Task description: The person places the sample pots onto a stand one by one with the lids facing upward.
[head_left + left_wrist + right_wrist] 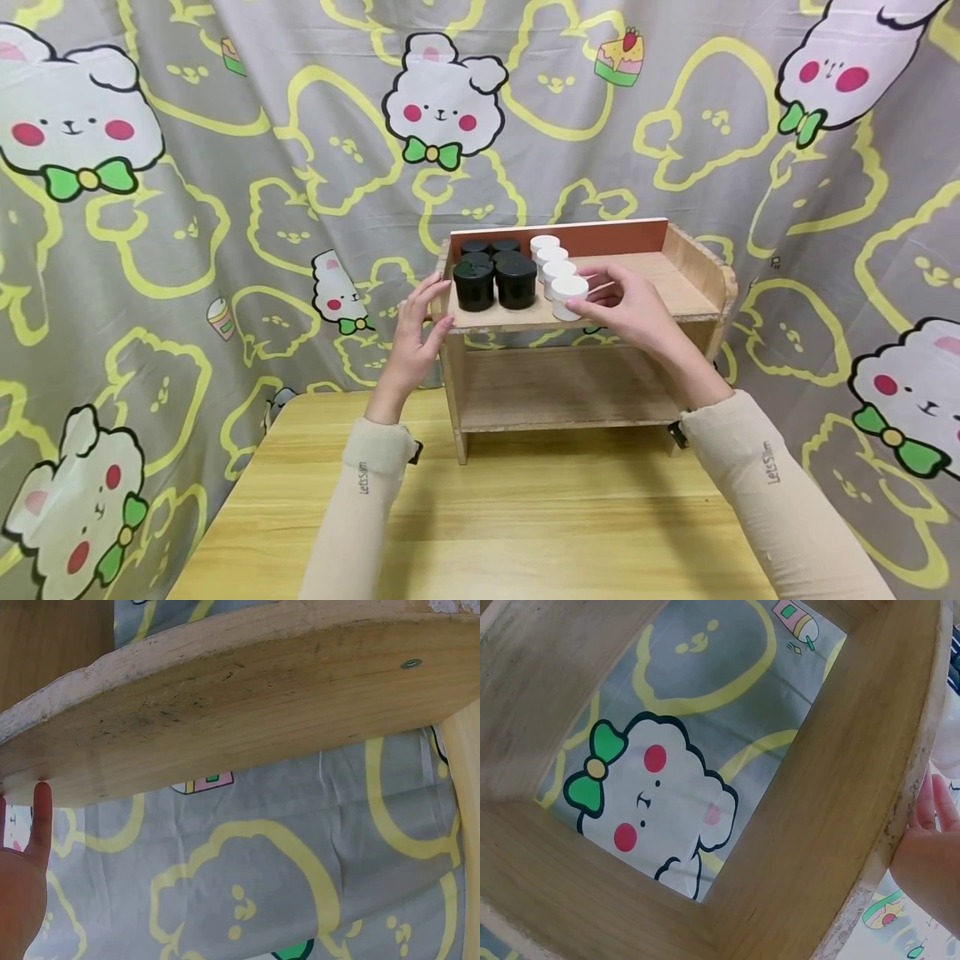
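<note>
My right hand (630, 308) holds the front white jar (566, 302) between thumb and fingers, at the front edge of the wooden shelf's top board. Behind that jar, several more white jars (553, 257) run back in a row. To their left stand black lidded jars (517, 283) in two columns. My left hand (415, 333) rests its extended fingers against the shelf's left side panel, beside the black jars. In the left wrist view, fingertips (43, 791) meet that panel (225, 712). The right wrist view shows part of the right hand (934, 851) at the board's edge, its jar hidden.
The two-tier wooden shelf (570, 383) stands on a wood-grain table (525, 517). It has a reddish-brown back board (615, 237) and a raised right side panel (697, 262). A patterned grey curtain (225, 167) hangs behind and at both sides.
</note>
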`<state>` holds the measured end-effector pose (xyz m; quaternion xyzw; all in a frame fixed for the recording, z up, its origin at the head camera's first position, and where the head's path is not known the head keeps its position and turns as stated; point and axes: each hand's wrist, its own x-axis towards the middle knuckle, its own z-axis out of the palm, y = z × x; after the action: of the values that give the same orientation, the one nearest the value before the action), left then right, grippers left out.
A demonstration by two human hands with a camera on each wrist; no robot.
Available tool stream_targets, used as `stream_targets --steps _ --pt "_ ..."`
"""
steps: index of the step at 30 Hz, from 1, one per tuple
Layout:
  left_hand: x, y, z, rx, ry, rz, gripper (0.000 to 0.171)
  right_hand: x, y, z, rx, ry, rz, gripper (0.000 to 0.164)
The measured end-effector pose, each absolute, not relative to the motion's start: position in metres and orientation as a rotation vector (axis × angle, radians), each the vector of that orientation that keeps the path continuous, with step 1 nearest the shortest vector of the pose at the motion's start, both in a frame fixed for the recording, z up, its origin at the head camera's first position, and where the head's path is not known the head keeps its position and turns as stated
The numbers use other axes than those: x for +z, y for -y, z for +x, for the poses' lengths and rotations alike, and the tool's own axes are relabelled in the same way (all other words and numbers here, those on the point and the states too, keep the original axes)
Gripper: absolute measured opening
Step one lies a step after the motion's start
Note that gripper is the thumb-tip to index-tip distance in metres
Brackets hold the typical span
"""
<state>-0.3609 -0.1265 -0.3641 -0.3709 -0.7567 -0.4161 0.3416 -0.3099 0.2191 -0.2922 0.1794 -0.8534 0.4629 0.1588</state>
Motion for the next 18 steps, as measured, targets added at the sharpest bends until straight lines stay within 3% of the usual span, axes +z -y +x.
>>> stream_targets --steps 18 --pt "-0.3665 0.1269 -0.3626 -1.091 1.976 -0.956 0.052 -0.2963 -0.2173 -0.3150 1.248 2.449 0.519 0.052"
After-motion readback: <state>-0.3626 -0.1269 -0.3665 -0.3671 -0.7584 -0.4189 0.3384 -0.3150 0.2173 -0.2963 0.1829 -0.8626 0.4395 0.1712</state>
